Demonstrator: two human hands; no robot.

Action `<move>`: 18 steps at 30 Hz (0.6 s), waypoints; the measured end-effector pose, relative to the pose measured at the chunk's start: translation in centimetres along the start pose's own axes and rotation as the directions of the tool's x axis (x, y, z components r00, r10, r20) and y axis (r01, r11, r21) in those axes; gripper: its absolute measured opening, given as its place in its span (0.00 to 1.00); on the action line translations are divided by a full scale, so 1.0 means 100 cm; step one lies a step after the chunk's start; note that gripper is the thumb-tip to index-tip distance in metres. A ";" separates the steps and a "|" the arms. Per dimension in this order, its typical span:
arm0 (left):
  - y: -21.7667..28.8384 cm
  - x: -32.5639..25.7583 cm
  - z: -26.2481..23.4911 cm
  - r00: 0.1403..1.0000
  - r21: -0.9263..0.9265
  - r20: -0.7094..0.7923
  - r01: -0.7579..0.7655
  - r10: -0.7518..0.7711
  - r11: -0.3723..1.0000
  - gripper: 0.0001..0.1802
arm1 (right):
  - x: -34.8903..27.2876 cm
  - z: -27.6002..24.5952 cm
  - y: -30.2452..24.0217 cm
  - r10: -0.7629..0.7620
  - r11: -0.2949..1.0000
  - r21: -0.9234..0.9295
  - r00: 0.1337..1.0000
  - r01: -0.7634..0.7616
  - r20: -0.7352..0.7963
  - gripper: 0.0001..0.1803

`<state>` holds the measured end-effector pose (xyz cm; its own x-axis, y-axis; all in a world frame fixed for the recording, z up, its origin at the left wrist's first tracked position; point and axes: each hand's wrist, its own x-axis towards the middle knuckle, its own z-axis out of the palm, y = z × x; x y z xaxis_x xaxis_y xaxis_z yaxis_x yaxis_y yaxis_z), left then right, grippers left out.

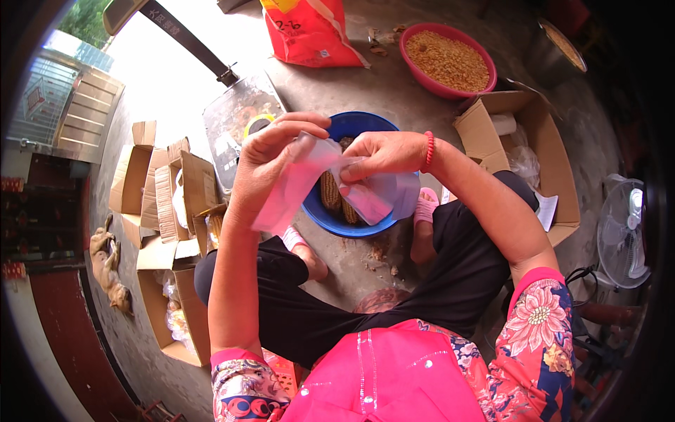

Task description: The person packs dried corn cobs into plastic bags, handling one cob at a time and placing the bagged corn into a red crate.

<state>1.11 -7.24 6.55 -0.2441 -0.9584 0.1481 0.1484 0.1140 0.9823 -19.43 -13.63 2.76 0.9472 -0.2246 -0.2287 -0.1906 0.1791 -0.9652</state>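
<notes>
A thin, translucent pinkish plastic bag [365, 200] is stretched between my two hands above a blue basin [337, 228]. My left hand [271, 158] grips one side of it, fingers pointing right. With the fingertips bent down, my right hand [383, 151] pinches the other side; a red beaded bracelet [429, 148] circles that wrist. Several dried corn cobs [329, 193] lie in the basin, partly covered by the plastic and my hands. The basin sits on the floor between my feet.
A platform scale [239, 116] stands beyond the basin, near a red sack [309, 35]. Corn kernels fill a pink basin [450, 60] at far right. Cardboard boxes [169, 260] line the left; another box [562, 162] and a fan [624, 228] stand right. A dog [107, 271] lies left.
</notes>
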 end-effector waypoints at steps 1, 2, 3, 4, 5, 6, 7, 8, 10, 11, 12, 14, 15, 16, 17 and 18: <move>0.004 -0.003 0.000 0.995 -0.124 -0.010 0.094 -0.096 0.988 0.08 | 0.001 0.003 -0.001 0.021 0.999 -0.034 1.000 -0.021 0.010 0.12; 0.007 -0.005 0.005 0.988 -0.274 -0.062 0.121 -0.143 0.954 0.08 | 0.003 0.006 0.003 -0.009 1.000 0.006 1.000 0.009 -0.004 0.13; -0.008 -0.001 -0.013 0.963 -0.092 -0.215 0.144 -0.161 0.985 0.12 | 0.005 0.008 0.006 -0.039 0.998 0.046 0.999 0.040 -0.019 0.13; -0.008 0.004 -0.010 0.914 -0.044 -0.330 0.234 -0.235 0.971 0.10 | 0.006 0.007 0.005 -0.044 0.999 0.023 0.999 0.044 -0.008 0.14; -0.008 0.006 -0.007 0.846 -0.007 -0.444 0.327 -0.296 0.945 0.11 | 0.007 0.005 0.004 -0.048 0.999 0.000 0.999 0.048 0.003 0.14; -0.007 0.006 -0.009 0.841 0.062 -0.444 0.372 -0.308 0.926 0.12 | 0.007 0.003 0.004 -0.051 0.998 -0.023 0.999 0.052 0.013 0.15; -0.007 0.006 -0.010 0.838 0.132 -0.443 0.414 -0.320 0.901 0.12 | 0.007 0.001 0.005 -0.041 0.999 -0.011 0.999 0.042 0.031 0.14; -0.008 0.007 -0.012 0.833 0.201 -0.443 0.452 -0.331 0.869 0.12 | 0.008 -0.001 0.006 -0.032 0.999 0.000 0.998 0.032 0.050 0.13; -0.016 0.006 -0.019 0.866 0.096 -0.436 0.314 -0.244 0.944 0.11 | 0.008 0.002 0.004 -0.023 1.000 0.002 0.997 0.023 0.068 0.10; -0.018 0.005 -0.023 0.877 0.042 -0.437 0.240 -0.198 0.970 0.10 | 0.009 0.002 0.004 -0.047 0.999 -0.003 0.997 0.048 0.058 0.10; -0.015 0.002 -0.033 0.954 -0.131 -0.217 0.184 -0.209 0.974 0.11 | 0.011 0.003 0.005 -0.072 0.997 -0.009 0.996 0.073 0.048 0.10; -0.012 0.002 -0.030 0.969 -0.131 -0.170 0.158 -0.179 0.979 0.19 | 0.011 0.001 0.010 -0.134 0.990 -0.033 0.991 0.134 -0.003 0.14; -0.012 0.002 -0.029 0.976 -0.131 -0.146 0.145 -0.164 0.981 0.24 | 0.011 -0.002 0.010 -0.131 0.991 -0.017 0.991 0.131 -0.040 0.15; -0.008 0.002 -0.030 0.982 -0.076 -0.093 0.158 -0.164 0.985 0.32 | 0.010 -0.004 0.009 -0.126 0.992 -0.001 0.989 0.126 -0.080 0.15; -0.006 0.002 -0.025 0.987 0.074 -0.102 0.132 -0.124 0.989 0.34 | 0.008 -0.006 0.008 -0.120 0.992 0.015 0.985 0.123 -0.120 0.16; -0.001 0.002 -0.020 0.986 0.089 -0.030 0.164 -0.162 0.982 0.35 | 0.005 -0.007 0.005 -0.130 0.989 0.057 0.982 0.139 -0.139 0.18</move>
<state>2.93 -7.94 6.20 -0.2357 -0.9717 -0.0169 0.0203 -0.0223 0.9995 -19.20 -14.35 2.10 0.9187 -0.3772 -0.1170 -0.0422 0.2007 -0.9787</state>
